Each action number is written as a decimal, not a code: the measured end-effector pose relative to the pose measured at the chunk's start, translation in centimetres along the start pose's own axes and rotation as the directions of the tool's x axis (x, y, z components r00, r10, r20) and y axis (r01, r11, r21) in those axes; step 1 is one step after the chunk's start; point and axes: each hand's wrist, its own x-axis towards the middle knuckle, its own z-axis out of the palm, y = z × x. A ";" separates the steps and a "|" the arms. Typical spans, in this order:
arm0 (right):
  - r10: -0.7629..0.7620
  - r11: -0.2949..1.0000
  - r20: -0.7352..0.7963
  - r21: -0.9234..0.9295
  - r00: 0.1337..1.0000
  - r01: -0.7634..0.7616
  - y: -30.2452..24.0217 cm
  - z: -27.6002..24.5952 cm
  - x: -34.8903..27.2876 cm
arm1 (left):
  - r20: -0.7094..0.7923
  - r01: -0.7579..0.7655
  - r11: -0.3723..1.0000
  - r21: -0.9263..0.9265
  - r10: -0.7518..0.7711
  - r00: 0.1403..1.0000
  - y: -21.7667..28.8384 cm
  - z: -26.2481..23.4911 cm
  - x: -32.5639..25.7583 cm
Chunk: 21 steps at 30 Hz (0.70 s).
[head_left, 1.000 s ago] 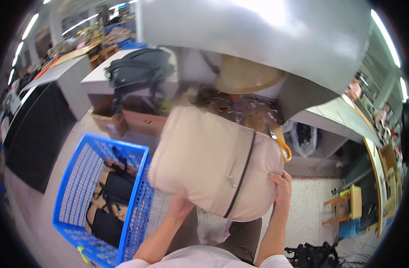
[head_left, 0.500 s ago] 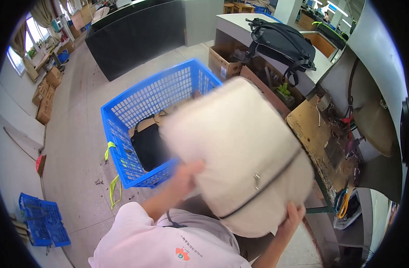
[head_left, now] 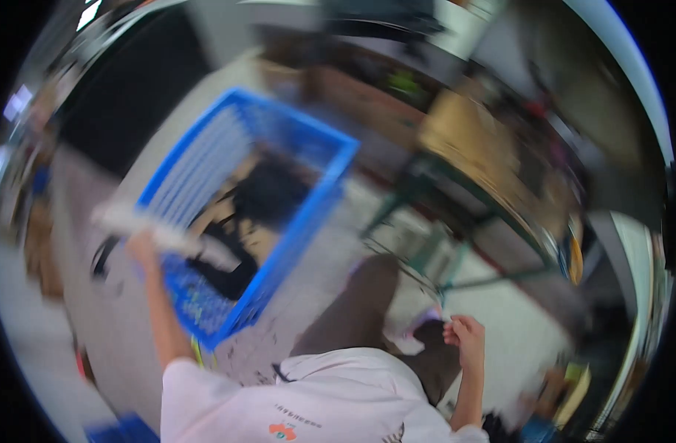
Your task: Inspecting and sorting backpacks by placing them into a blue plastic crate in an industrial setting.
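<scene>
My left hand (head_left: 142, 247) grips a cream flap bag (head_left: 172, 235), seen nearly edge-on and smeared by motion. The bag hangs across the left rim of a blue plastic basket (head_left: 275, 269), one end out past the rim and the other over the inside. A dark strap-like loop (head_left: 104, 257) shows beside its outer end. Inside the basket lie black bags or straps (head_left: 271, 188) and tan material, too blurred to sort. My right hand (head_left: 465, 332) is off to the right above my leg, fingers curled in, with nothing visible in them.
A worn wooden-topped bench (head_left: 463, 136) on green metal legs stands right of the basket. Behind it are cardboard boxes (head_left: 279, 74) and a dark bag (head_left: 382, 18) on a counter. A black panel (head_left: 135, 88) rises at the far left.
The cream bag has swung from in front of me leftward to the basket and turned edge-on. My right hand has let go of it. The view has turned right.
</scene>
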 end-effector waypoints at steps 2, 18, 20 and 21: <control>0.052 0.998 -0.032 0.047 0.998 -0.051 0.6 -1.5 -0.6 | -0.106 0.058 0.936 -0.346 -0.101 0.989 -7.1 3.9 2.0; -0.124 0.919 -0.988 -0.149 0.093 -0.364 12.2 -7.3 -24.6 | -0.179 0.725 0.226 -0.650 0.882 -0.435 43.6 -18.4 -35.2; -0.288 0.839 -0.949 -0.187 -0.126 -0.511 11.7 -9.1 -29.6 | -0.550 0.800 0.457 -0.389 0.581 -0.600 44.8 -22.7 -37.2; -0.389 0.754 -0.895 -0.174 -0.218 -0.633 11.3 -10.1 -31.8 | -0.594 0.726 0.622 -0.293 0.476 -0.648 45.3 -25.8 -37.8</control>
